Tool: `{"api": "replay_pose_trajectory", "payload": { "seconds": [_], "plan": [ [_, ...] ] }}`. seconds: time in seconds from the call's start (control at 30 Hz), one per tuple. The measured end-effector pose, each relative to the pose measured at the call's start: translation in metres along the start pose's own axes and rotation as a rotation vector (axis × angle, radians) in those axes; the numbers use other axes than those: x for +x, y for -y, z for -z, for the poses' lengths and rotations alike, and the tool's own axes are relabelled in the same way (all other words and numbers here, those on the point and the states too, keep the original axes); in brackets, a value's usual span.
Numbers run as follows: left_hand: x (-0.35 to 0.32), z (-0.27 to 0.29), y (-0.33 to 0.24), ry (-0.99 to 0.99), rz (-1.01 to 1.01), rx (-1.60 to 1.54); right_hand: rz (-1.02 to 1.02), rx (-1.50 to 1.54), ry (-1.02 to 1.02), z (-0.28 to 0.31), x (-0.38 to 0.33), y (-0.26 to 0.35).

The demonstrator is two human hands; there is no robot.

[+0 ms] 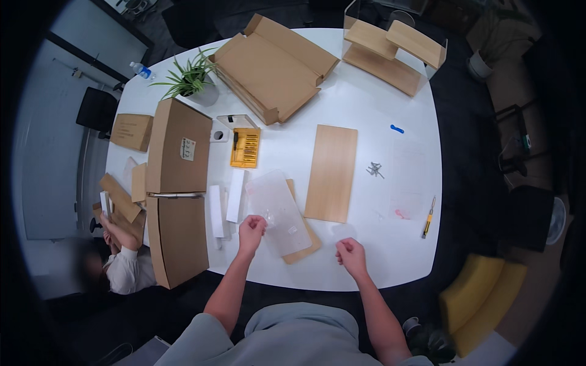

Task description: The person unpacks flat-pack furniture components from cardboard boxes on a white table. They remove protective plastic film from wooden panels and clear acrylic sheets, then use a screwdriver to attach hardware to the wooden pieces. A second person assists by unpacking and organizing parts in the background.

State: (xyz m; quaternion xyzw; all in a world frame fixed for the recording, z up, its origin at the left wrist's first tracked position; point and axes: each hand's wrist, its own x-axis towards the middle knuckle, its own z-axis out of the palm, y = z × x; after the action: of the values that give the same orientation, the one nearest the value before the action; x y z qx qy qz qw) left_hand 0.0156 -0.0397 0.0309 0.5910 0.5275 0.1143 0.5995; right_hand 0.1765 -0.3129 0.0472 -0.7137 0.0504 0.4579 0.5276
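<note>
My left hand (pixel 251 230) pinches the near edge of a clear plastic bag (pixel 278 210) that lies on a wooden board (pixel 303 243) on the white table (pixel 366 110). My right hand (pixel 350 255) is closed into a loose fist near the table's front edge, close to a small piece of clear plastic (pixel 343 232); whether it grips anything I cannot tell. A larger light wooden panel (pixel 331 172) lies flat just beyond both hands. A small heap of screws (pixel 374 169) rests to the right of that panel.
Two white strips (pixel 227 204) and a yellow bit case (pixel 245 147) lie left of the bag. Closed cardboard boxes (pixel 178 189), an open carton (pixel 273 67), a potted plant (pixel 190 78) and a wooden shelf unit (pixel 390 55) stand around. A utility knife (pixel 428 218) lies right. Another person (pixel 122 262) sits at left.
</note>
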Motion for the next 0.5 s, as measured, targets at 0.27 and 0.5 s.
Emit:
{"api": "replay_pose_trajectory", "payload": {
  "seconds": [0.27, 0.5],
  "plan": [
    [0.204, 0.056, -0.062, -0.314, -0.373, 0.429, -0.003, -0.165, -0.274, 0.118, -0.026, -0.06],
    [0.199, 0.018, -0.08, -0.136, -0.287, 0.336, 0.23, -0.93, -0.376, 0.099, -0.022, -0.046]
  ]
}}
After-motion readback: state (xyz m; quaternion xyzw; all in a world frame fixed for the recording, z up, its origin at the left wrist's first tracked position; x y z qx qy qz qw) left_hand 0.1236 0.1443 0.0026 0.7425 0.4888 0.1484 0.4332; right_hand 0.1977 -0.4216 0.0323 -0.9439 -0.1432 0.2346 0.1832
